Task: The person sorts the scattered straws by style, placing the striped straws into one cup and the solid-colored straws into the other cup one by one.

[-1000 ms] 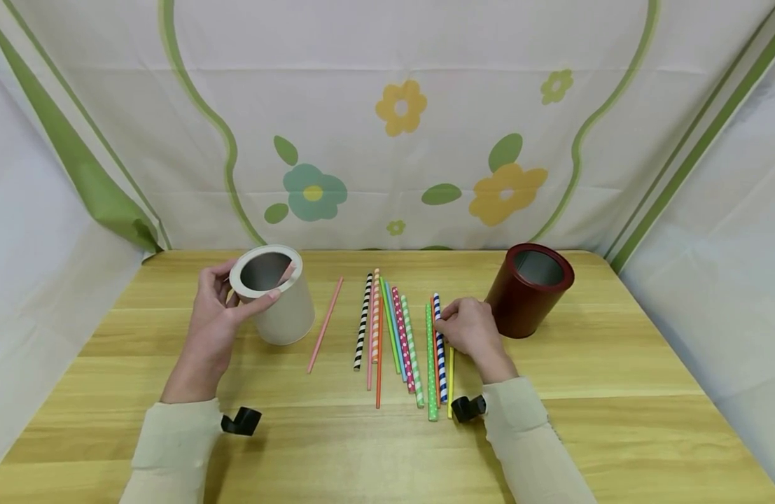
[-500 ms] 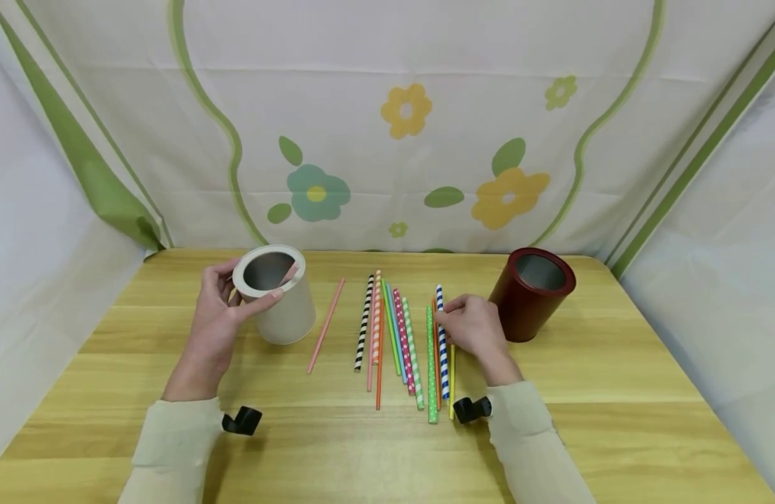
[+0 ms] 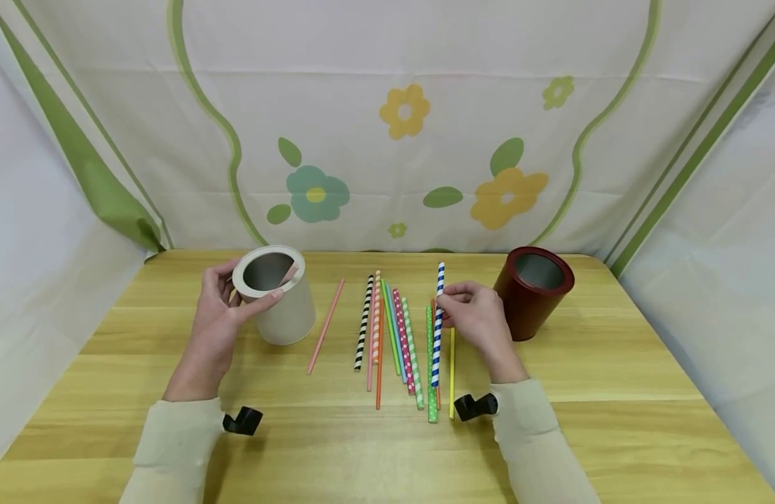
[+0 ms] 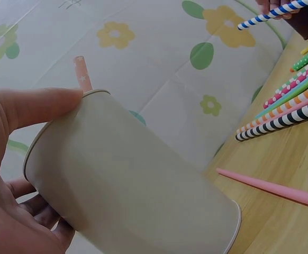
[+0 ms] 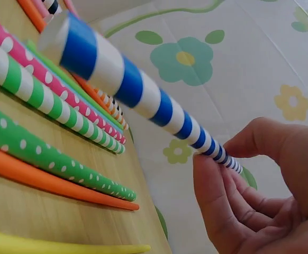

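My right hand (image 3: pixel 478 315) pinches a blue-and-white striped straw (image 5: pixel 164 108) near its upper part, and the straw is raised off the table. Below it lie a green polka-dot straw (image 5: pixel 48 153), an orange straw (image 5: pixel 53 180) and a yellow straw (image 3: pixel 452 378). My left hand (image 3: pixel 220 318) grips a cream can (image 3: pixel 285 318) at the rim, thumb on the near side and fingers around the far left. One pink straw with white stars (image 4: pixel 82 73) stands inside that can, its end poking above the rim. The can's floor is hidden.
A dark red can (image 3: pixel 519 308) stands just right of my right hand. Several more straws lie in a row mid-table, among them a black-and-white striped straw (image 3: pixel 364 322). A lone pink straw (image 3: pixel 326 325) rests beside the cream can. Patterned cloth (image 3: pixel 362 126) hangs behind the table.
The right hand has lifted the blue-and-white striped straw off the table, moving it up and away from the straws beside it. My left hand and the cream can have stayed in place.
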Available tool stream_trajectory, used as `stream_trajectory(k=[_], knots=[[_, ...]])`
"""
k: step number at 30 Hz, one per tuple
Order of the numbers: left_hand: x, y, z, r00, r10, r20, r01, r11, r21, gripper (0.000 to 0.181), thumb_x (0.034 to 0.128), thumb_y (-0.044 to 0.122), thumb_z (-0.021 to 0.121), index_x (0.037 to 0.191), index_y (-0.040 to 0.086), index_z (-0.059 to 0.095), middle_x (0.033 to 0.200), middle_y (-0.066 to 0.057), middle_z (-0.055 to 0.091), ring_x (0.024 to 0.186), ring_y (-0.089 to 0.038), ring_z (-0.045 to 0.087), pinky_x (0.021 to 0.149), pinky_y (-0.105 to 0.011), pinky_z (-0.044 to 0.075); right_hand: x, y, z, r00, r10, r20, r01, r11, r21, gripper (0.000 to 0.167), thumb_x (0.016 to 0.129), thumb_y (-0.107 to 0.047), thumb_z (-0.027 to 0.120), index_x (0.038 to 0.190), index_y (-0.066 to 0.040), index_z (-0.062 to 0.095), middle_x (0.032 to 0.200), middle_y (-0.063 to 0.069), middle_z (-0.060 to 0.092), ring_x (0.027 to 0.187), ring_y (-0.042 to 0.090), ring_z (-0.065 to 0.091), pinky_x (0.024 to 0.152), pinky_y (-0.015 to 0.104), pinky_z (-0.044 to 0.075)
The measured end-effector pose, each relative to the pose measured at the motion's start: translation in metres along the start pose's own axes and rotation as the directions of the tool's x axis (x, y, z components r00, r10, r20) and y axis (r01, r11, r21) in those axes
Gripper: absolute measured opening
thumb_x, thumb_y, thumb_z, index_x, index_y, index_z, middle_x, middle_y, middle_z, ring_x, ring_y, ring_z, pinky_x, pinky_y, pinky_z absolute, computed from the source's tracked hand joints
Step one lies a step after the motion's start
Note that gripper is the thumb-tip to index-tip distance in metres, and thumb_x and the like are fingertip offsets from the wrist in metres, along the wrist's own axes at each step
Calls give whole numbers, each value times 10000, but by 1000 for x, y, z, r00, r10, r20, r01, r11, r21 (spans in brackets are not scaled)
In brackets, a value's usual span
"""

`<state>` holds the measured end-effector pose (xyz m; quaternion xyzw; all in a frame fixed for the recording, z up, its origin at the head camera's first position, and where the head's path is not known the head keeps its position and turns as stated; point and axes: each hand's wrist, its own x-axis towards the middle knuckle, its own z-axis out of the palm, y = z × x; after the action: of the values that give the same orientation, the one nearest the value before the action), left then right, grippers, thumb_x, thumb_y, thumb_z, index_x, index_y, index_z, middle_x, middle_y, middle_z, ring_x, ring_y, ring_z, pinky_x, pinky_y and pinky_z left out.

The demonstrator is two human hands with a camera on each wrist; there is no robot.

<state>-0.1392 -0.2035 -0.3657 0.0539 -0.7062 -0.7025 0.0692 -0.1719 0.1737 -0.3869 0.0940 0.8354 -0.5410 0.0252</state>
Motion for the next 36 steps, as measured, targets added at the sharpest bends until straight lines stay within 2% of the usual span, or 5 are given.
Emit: stream_trajectory(k=[6, 12, 20, 29, 36], knots=[[-1, 0, 0, 1000, -11, -1, 11, 1000, -10, 815, 908, 33, 846, 1516, 192, 327, 1481, 123, 425, 1549, -182, 334, 1337, -333, 247, 0, 0, -1, 1000, -5, 1, 5, 988, 152, 296, 995, -198, 719, 1229, -18, 695, 1046, 143, 755, 759, 183, 749, 742, 287, 665], [-1, 0, 0, 1000, -14, -3, 14, 1000, -2, 817, 910, 39, 846, 1518, 191, 322, 1477, 122, 422, 1546, -178, 333, 1309, -296, 277, -2, 0, -1, 999, -33, -9, 34, 959, 280, 272, 990, -144, 714, 1211, -2, 645, 997, 97, 732, 803, 174, 733, 762, 313, 674], [0, 0, -2, 1000, -24, -3, 24, 1000, -8, 811, 916, 57, 849, 1516, 210, 325, 1492, 121, 413, 1550, -180, 331, 1274, -250, 316, -2, -6, -1, 997, -75, -23, 78, 926, 370, 241, 1011, -127, 687, 1201, -10, 598, 956, 48, 715, 837, 166, 754, 792, 343, 681], [0, -1, -3, 1000, -20, -3, 20, 1000, -22, 806, 921, 45, 841, 1514, 209, 320, 1503, 116, 408, 1558, -186, 322, 1259, -237, 333, -4, -11, -1, 991, -120, -68, 137, 882, 450, 166, 1005, -70, 673, 1122, -9, 573, 919, 45, 673, 779, 146, 759, 785, 337, 681], [1, 1, -1, 1000, -24, 12, 24, 1000, -3, 856, 916, 76, 856, 1549, 193, 293, 1518, 105, 406, 1570, -184, 305, 1343, -348, 242, -9, -13, -1, 977, -156, -145, 210, 826, 523, 136, 989, 10, 658, 1097, 4, 576, 892, 30, 681, 798, 143, 752, 782, 337, 681]])
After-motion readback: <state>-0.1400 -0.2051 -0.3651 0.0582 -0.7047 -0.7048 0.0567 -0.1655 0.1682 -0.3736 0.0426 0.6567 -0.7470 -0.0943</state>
